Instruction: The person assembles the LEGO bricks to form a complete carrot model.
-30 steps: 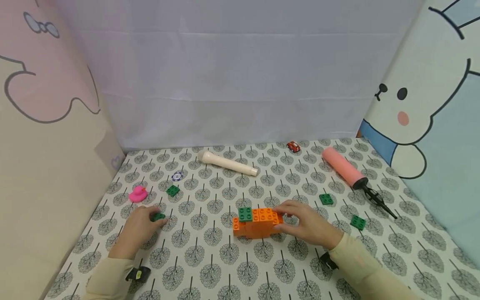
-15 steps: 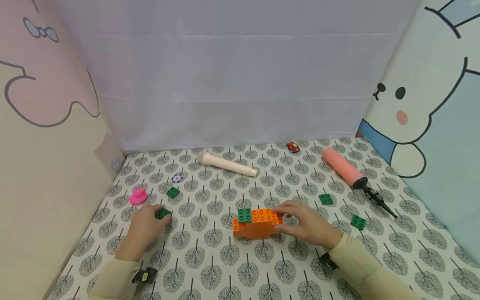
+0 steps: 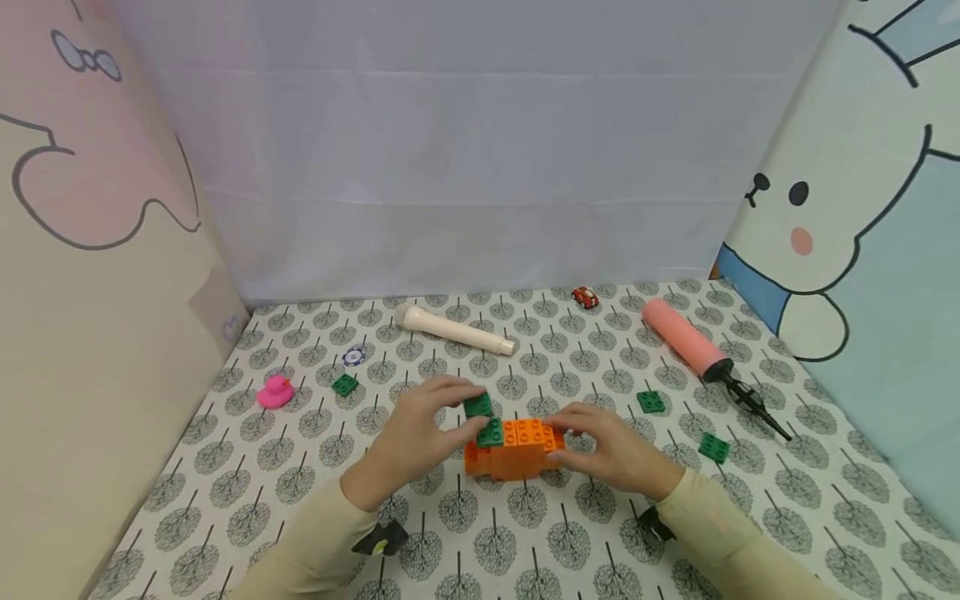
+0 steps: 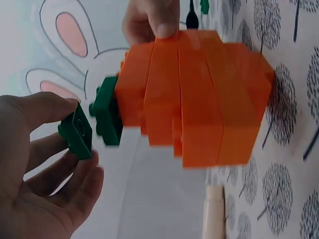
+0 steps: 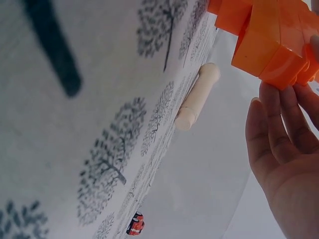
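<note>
An orange toy-brick build (image 3: pixel 522 457) stands on the patterned cloth, with one green brick (image 3: pixel 491 433) seated on its top left. My left hand (image 3: pixel 408 437) pinches a second green brick (image 4: pixel 76 133) between thumb and fingers. In the left wrist view a small gap separates this brick from the green one on the build. At the other end, my right hand (image 3: pixel 618 450) holds the orange bricks between thumb and fingers. The right wrist view shows its fingertips against the side of the orange bricks (image 5: pixel 271 50).
Loose green bricks lie at left (image 3: pixel 345 384) and right, where one (image 3: pixel 651 402) sits behind another (image 3: pixel 714 447). Around them are a pink duck (image 3: pixel 276 392), a poker chip (image 3: pixel 354 357), a white microphone (image 3: pixel 453 330), a red toy car (image 3: pixel 585 297) and a pink hand pump (image 3: pixel 684 337).
My left hand has lifted a green brick from the left of the cloth and carried it right, to just above the build. The right hand keeps its place on the orange bricks.
</note>
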The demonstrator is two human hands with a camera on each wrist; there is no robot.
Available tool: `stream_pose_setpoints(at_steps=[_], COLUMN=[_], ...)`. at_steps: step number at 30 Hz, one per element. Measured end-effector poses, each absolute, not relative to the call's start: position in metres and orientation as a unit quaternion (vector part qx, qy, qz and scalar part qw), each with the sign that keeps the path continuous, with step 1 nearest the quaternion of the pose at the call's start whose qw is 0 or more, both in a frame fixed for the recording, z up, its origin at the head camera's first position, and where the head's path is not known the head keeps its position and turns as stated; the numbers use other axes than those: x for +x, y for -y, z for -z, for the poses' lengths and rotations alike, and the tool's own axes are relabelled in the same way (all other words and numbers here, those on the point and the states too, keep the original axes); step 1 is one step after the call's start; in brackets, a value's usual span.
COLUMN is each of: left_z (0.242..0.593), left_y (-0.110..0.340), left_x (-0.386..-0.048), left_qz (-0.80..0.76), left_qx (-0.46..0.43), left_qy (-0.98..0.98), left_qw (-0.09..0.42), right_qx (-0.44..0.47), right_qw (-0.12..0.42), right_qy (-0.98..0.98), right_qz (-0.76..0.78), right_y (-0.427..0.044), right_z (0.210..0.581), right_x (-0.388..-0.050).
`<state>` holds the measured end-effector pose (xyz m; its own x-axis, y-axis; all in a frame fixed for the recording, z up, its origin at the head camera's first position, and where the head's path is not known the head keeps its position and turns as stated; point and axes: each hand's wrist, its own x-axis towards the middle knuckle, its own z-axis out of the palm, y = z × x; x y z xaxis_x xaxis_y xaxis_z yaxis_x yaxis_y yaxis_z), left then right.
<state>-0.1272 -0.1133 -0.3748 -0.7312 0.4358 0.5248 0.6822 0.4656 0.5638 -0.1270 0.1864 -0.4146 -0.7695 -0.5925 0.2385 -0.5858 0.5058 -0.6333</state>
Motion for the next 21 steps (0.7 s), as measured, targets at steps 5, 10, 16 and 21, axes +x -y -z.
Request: stream_pose_setpoints(at_steps=[5,10,16,21], left_z=[0.376,0.380,0.381,0.383], left_y=[0.084,0.077,0.077,0.078], left_x=[-0.123,-0.121,-0.121,-0.122], left_qz=[0.408,0.398,0.390,0.404], left_qx=[-0.373,-0.362,-0.342,-0.332], left_qy=[0.828,0.840,0.853,0.852], left_qw=[0.092,0.070,0.054,0.031], right_qx=[-0.349,-0.353,-0.352,-0.348], right_qw=[0.002,0.002,-0.008,-0.002], right_qy=[-0.862,-0.861,-0.866,-0.867], right_qz=[0.368,0.365,0.355,0.356], right_y=[-0.187,-0.186,-0.185,-0.185], right_z=[0.416,0.416,0.414,0.413], right_x=[-0.128,-0.128,-0.128,-0.127])
